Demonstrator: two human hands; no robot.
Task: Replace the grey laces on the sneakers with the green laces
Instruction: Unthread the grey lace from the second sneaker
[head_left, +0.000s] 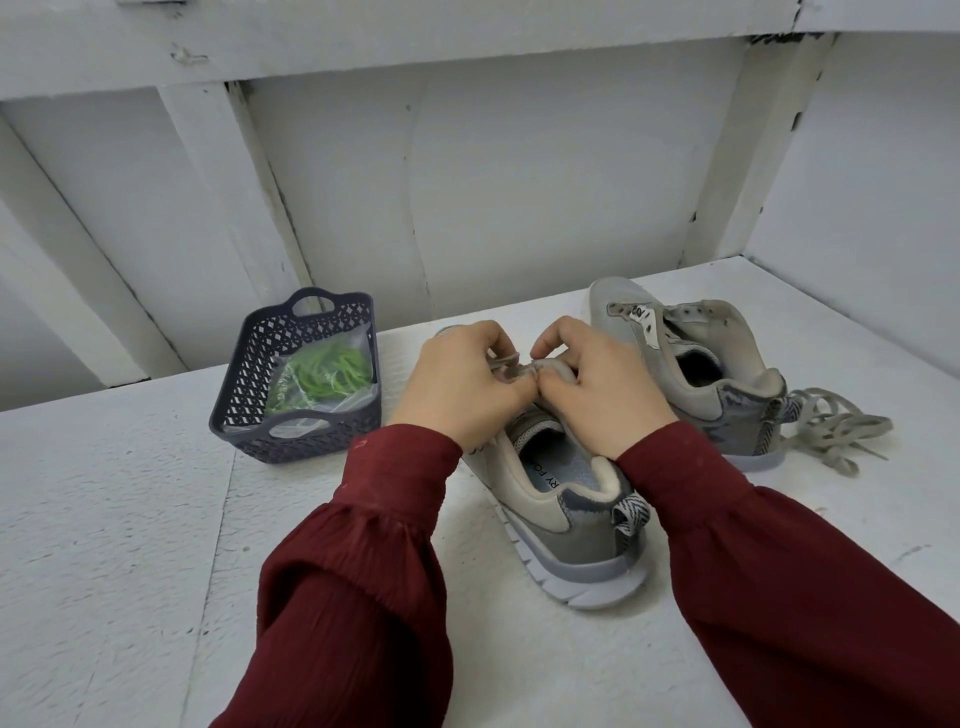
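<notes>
A grey sneaker (566, 525) stands heel-towards-me in the middle of the white surface. Over its lacing area my left hand (457, 384) and my right hand (602, 384) meet, and both pinch a grey lace (506, 364) between fingers and thumbs. The hands hide the shoe's eyelets and toe. A second grey sneaker (691, 364) stands behind to the right, with no lace in the eyelets that show. A loose grey lace (831, 431) lies in a heap by its heel. Green laces (324, 376) sit inside a clear bag in a dark basket.
The dark plastic basket (249, 421) stands left of the shoes on the white textured surface (130, 545). A white panelled wall with slanted beams rises right behind. My dark red sleeves cover the near part of the surface.
</notes>
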